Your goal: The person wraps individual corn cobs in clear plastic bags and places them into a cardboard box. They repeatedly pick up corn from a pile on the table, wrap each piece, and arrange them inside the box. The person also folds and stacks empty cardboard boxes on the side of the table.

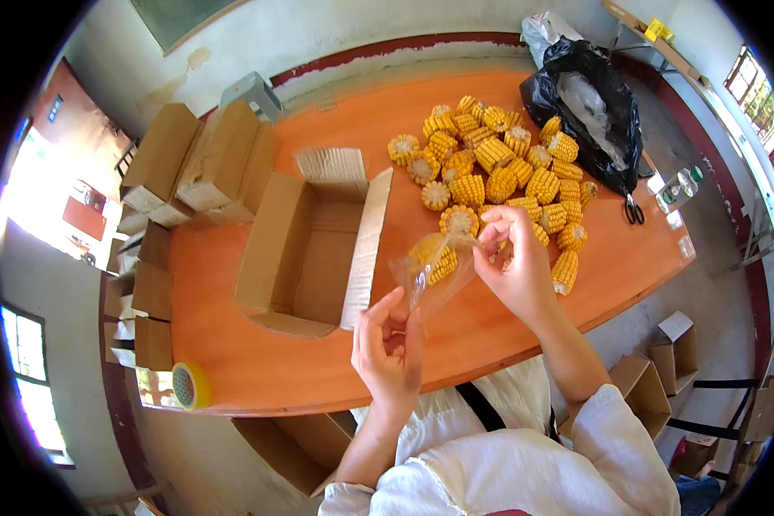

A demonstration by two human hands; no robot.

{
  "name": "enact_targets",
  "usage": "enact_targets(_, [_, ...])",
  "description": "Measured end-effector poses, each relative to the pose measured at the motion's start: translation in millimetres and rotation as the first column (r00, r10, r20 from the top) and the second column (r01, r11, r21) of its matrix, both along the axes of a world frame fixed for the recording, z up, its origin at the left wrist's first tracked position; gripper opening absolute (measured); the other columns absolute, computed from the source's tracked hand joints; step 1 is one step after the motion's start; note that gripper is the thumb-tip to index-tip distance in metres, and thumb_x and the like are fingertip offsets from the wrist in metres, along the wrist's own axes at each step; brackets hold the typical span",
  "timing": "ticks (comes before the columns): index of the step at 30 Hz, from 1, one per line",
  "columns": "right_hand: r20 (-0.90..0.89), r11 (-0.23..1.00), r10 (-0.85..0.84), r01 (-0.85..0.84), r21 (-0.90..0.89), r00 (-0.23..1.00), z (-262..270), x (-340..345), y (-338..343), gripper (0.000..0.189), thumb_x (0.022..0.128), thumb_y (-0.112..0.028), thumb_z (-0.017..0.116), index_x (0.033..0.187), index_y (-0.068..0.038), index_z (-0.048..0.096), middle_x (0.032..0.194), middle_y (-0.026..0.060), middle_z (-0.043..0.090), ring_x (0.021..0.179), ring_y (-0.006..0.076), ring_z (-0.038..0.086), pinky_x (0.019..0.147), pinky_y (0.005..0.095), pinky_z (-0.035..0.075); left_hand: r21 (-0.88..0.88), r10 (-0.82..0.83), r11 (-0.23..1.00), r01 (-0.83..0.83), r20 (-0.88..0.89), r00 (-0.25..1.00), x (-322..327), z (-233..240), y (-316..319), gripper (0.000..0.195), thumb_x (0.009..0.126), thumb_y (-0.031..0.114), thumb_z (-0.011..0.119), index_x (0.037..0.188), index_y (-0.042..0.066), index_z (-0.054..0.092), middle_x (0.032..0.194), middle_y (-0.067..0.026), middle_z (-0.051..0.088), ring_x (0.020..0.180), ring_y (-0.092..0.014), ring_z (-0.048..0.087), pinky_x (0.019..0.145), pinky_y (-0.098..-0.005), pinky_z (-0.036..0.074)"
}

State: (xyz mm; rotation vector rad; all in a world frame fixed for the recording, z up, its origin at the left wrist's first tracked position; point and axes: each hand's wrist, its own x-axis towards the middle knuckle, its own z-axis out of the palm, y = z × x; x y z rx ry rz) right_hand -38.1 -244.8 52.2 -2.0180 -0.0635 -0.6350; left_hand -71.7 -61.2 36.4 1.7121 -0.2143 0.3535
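Note:
A clear plastic bag [448, 274] is stretched between my two hands above the table. My left hand [390, 348] pinches its lower left end, and my right hand [513, 258] pinches the upper right edge between thumb and fingers. Through the film, yellow corn shows; whether that piece is inside the bag or behind it I cannot tell. Just beyond my right hand lies a heap of cut corn cob pieces [493, 155]. Left of the bag stands an open cardboard box [329, 264] with its flaps spread and nothing visible inside.
The orange table [264, 380] carries a roll of yellow tape [191, 386] near its left corner, stacked cardboard boxes [158, 161] at the left, scissors [633, 209] and a black plastic bag [622, 122] holding clear film at the right. A plastic bottle [680, 187] is farther right.

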Motion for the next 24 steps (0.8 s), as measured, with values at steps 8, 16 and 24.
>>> enact_targets(8, [0.007,0.961,0.101,-0.099,0.259,0.995,11,-5,-8,0.044,0.078,0.005,0.064,0.115,-0.006,0.044,0.085,0.0016,0.057,0.068,0.0054,0.055,0.057,0.0187,0.044,-0.021,0.036,0.999,-0.036,0.0,0.999,-4,9,5,0.029,0.086,-0.007,0.06,0.115,-0.003,0.055,0.077,-0.0012,0.052,0.061,-0.005,0.054,0.051,-0.0166,0.043])
enact_targets(16, [0.064,0.816,0.262,-0.256,0.518,0.963,15,-15,-23,0.048,0.08,0.004,0.066,0.12,-0.008,0.042,0.094,0.0041,0.058,0.082,0.0083,0.057,0.069,0.0216,0.048,-0.036,0.035,0.999,-0.035,0.003,0.999,-6,15,13,0.027,0.084,-0.008,0.061,0.111,-0.002,0.058,0.076,0.0002,0.051,0.062,-0.004,0.053,0.053,-0.0154,0.042])
enact_targets(24, [-0.2,0.89,0.427,-0.448,-0.078,0.882,0,-31,-32,0.078,0.067,-0.009,0.079,0.136,-0.009,0.043,0.125,0.0116,0.052,0.112,0.026,0.052,0.097,0.0374,0.044,-0.026,0.009,1.0,-0.009,-0.002,1.0,-13,14,17,0.026,0.084,-0.007,0.062,0.109,-0.001,0.06,0.079,0.0,0.052,0.063,-0.003,0.052,0.053,-0.0156,0.042])
